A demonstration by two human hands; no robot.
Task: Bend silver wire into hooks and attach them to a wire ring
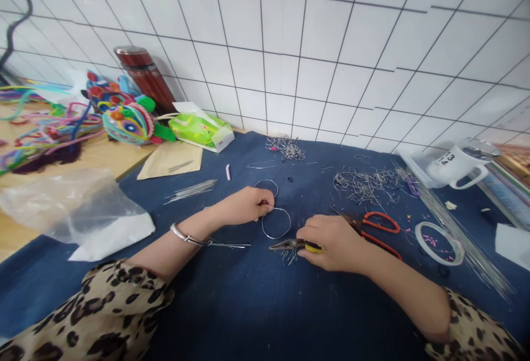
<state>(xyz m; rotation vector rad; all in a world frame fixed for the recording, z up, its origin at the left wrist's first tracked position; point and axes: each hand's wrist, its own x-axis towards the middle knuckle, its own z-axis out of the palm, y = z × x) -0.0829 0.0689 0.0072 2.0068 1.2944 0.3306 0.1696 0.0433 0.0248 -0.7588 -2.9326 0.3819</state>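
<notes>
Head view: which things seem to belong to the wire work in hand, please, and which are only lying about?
Likely part of the work:
looped wire, pinched in the left hand
pliers, held in the right hand
straight wires, probably material

Apparently just lying about:
red flask
white mug
green packet
clear plastic bag

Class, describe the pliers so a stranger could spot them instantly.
Over the dark blue cloth, find the right hand. It grips the pliers, metal nose pointing left. Yellow on the handle sets them apart from the red-handled tool nearby.
</notes>
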